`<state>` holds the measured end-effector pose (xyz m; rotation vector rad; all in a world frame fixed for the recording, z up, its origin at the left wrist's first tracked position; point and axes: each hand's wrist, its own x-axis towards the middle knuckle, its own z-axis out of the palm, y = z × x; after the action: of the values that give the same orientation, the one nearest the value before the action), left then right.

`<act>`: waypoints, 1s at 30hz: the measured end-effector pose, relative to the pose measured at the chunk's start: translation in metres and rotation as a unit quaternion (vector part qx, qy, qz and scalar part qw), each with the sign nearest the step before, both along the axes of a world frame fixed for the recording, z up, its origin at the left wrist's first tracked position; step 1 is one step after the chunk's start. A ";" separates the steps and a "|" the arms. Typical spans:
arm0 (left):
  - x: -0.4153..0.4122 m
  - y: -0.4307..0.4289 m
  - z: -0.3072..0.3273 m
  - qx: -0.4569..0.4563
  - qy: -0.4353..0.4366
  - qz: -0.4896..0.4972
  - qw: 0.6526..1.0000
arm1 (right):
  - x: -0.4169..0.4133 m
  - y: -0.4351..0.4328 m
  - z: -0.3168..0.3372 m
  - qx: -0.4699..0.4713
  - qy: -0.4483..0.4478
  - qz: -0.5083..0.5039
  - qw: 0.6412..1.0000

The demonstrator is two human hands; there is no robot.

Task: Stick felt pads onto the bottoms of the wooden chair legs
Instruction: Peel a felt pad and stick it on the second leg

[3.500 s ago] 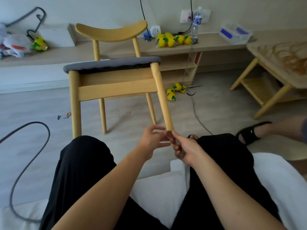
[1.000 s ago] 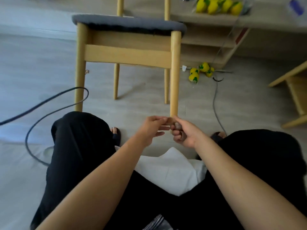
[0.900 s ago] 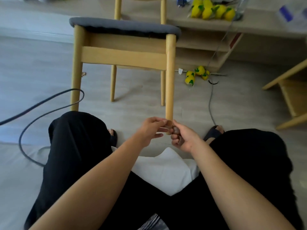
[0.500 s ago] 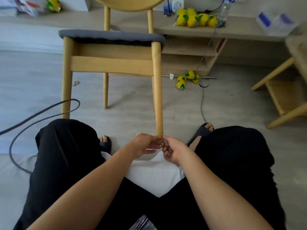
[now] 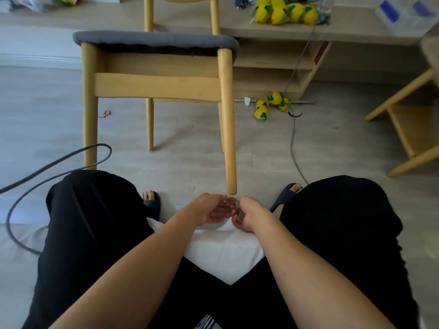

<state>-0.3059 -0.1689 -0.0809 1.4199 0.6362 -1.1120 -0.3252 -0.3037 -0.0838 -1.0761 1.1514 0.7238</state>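
Observation:
A wooden chair with a grey seat cushion stands on the floor in front of me. Its front right leg ends just above my hands. My left hand and my right hand meet below that leg end, apart from it. Between their fingertips sits a small round brownish felt pad. My right hand also grips a small grey strip, perhaps the pad sheet; most of it is hidden. The front left leg rests on the floor behind my left knee.
A black cable loops over the floor at the left. Yellow soft toys and a grey cord lie by a low shelf unit. A wooden table frame stands at the right. My knees flank my hands; white bedding lies beneath.
My hands have come off the front right leg end and now sit just below it. The chair leg has settled toward the floor, and my view has shifted down.

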 end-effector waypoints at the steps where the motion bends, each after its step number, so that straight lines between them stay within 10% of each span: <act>1: 0.002 0.000 -0.003 -0.006 0.008 0.006 1.000 | 0.002 0.001 -0.002 0.002 0.000 -0.005 1.000; 23: 0.015 -0.024 -0.042 -0.084 0.097 0.201 0.971 | 0.021 0.005 -0.025 0.029 0.008 -0.097 0.995; 30: 0.019 -0.034 -0.047 -0.052 0.091 0.225 0.969 | 0.020 0.009 -0.028 -0.103 -0.030 -0.120 0.987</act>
<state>-0.2873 -0.2026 -0.1284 1.0206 0.9620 -0.9008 -0.3054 -0.2945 -0.1122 -1.0994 1.2975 0.3879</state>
